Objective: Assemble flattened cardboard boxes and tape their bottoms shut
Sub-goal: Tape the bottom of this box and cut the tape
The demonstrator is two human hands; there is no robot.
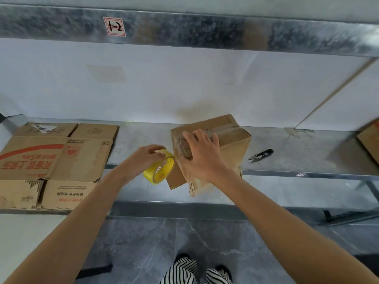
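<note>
Small cardboard box (213,144) stands mid-frame at the front edge of the metal shelf (287,144), turned askew; 1 clear tape strip already runs across its top face; loose flaps hang at its near lower side.

Right hand (202,152) lies flat on the box's near-left top edge, fingers straight and spread, pressing down; it holds nothing. Left hand (146,158) is curled round the yellow tape roll (160,169) just left of the box; roll touching the box wall or a hair off it, can't tell.

Step in hand, my read: carrying tape over the seam end and down the side wall. To do it well: keep the right palm pinning the flaps so the seam doesn't gape; pull the tape taut, run it well past the edge, rub it flat. Snips (261,155) lie on the shelf right of the box, near enough for the cut.

Stack of flattened boxes (55,160) sits at left, well apart; another carton (369,140) is cut off at the right edge.

Hard to make out: the free tape end, since clear film barely shows; whether a strip bridges roll and box; the seam under the right palm; the box's far side.
</note>
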